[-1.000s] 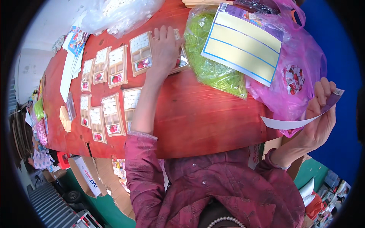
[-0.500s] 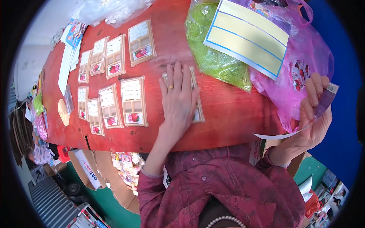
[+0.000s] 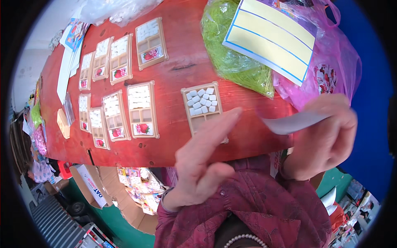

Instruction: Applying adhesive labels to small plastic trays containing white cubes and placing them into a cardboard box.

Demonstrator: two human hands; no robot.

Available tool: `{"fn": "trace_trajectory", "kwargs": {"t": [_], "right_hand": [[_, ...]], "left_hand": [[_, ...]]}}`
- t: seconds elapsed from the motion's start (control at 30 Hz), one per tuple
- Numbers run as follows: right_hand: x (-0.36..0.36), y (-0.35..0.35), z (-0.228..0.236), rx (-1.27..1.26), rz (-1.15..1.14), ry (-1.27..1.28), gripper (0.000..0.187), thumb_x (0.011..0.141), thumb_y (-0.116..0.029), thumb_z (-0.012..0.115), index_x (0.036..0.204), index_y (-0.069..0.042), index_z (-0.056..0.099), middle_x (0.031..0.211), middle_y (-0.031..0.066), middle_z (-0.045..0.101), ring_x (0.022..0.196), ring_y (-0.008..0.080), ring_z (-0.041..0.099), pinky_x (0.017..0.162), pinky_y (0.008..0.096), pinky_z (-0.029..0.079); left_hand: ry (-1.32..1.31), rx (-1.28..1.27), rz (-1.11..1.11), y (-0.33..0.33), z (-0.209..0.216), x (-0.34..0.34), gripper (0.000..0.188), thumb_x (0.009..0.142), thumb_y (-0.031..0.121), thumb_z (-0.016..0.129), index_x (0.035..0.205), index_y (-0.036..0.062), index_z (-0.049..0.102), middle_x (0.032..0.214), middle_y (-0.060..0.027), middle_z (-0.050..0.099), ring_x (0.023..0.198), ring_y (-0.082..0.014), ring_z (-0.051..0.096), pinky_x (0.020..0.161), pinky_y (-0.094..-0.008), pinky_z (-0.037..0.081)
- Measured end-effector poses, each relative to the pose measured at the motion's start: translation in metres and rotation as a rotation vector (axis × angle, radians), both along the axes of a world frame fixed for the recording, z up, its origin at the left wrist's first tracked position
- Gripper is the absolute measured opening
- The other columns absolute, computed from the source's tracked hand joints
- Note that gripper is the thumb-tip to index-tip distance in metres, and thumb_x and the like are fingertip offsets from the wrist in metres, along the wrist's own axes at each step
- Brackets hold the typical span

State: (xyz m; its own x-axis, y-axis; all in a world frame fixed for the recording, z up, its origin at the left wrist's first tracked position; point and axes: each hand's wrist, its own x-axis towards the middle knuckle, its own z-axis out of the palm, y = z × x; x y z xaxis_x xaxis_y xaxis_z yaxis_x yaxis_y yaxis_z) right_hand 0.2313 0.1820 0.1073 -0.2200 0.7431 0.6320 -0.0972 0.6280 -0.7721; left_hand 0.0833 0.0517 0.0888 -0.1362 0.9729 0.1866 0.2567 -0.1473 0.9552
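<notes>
**Left hand (image 3: 197, 165) had drawn back from over the beige, rectangular, compartmented tray (image 3: 198, 120)**

Left hand held nothing visible: fingers extended, thumb parted. Tray lay just beyond the fingers, its near part hidden behind them; contact could not be told. Right hand (image 3: 324, 140), blurred, was curled closed on a thin, pale, curved paper strip (image 3: 289, 124), its free end near the left fingertips.
</notes>
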Motion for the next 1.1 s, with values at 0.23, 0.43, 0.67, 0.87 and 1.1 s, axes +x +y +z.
{"fn": "trace_trajectory", "kwargs": {"t": [0.23,0.43,0.67,0.87,1.1], "right_hand": [[-0.031,-0.033,-0.013,0.147,0.538,-0.347,0.017,0.072,-0.006,0.066,0.086,0.004,0.064,0.088,0.0128,0.063,0.085,0.0301,0.06,0.069,0.0372,0.05],[-0.027,-0.018,-0.019,0.287,0.373,-0.539,0.036,0.073,-0.028,0.069,0.095,0.001,0.065,0.101,0.0138,0.062,0.099,0.0345,0.056,0.085,0.0432,0.044],[0.0,-0.007,-0.035,-0.322,0.473,-0.699,0.028,0.068,-0.01,0.074,0.091,0.0,0.062,0.079,0.0112,0.058,0.077,0.0284,0.057,0.067,0.0369,0.046],[-0.007,-0.022,-0.045,-0.533,0.465,-0.623,0.03,0.071,0.002,0.073,0.098,0.002,0.06,0.075,0.0048,0.057,0.071,0.0089,0.053,0.063,0.0226,0.041],[-0.014,-0.026,-0.047,-0.628,0.436,-0.675,0.03,0.073,0.001,0.071,0.1,0.0,0.057,0.067,0.0015,0.056,0.063,0.0057,0.05,0.059,0.0209,0.041]], "left_hand": [[-1.013,-0.005,0.117,-0.003,-0.012,0.026,0.087,0.085,0.056,0.052,0.143,0.0,0.019,0.146,-0.0216,0.023,0.132,-0.0279,0.03,0.109,-0.0419,0.026],[-1.206,0.039,0.195,-0.01,-0.029,0.011,0.085,0.085,0.051,0.056,0.142,-0.0005,0.02,0.145,-0.0238,0.024,0.132,-0.0328,0.032,0.106,-0.0429,0.032],[-1.007,-0.079,0.367,-0.017,-0.03,0.007,0.057,0.084,0.022,0.065,0.131,-0.0019,0.043,0.135,-0.0208,0.039,0.12,-0.0298,0.047,0.093,-0.0355,0.045],[-0.362,-0.061,0.625,-0.043,-0.056,0.007,0.042,0.076,-0.006,0.066,0.117,-0.0052,0.057,0.093,-0.0073,0.056,0.088,-0.0135,0.055,0.078,-0.026,0.046],[-0.613,-0.235,0.871,-0.029,-0.048,0.016,0.045,0.076,-0.008,0.067,0.119,-0.0068,0.055,0.089,-0.0028,0.057,0.082,-0.0093,0.056,0.074,-0.0216,0.047]]}}
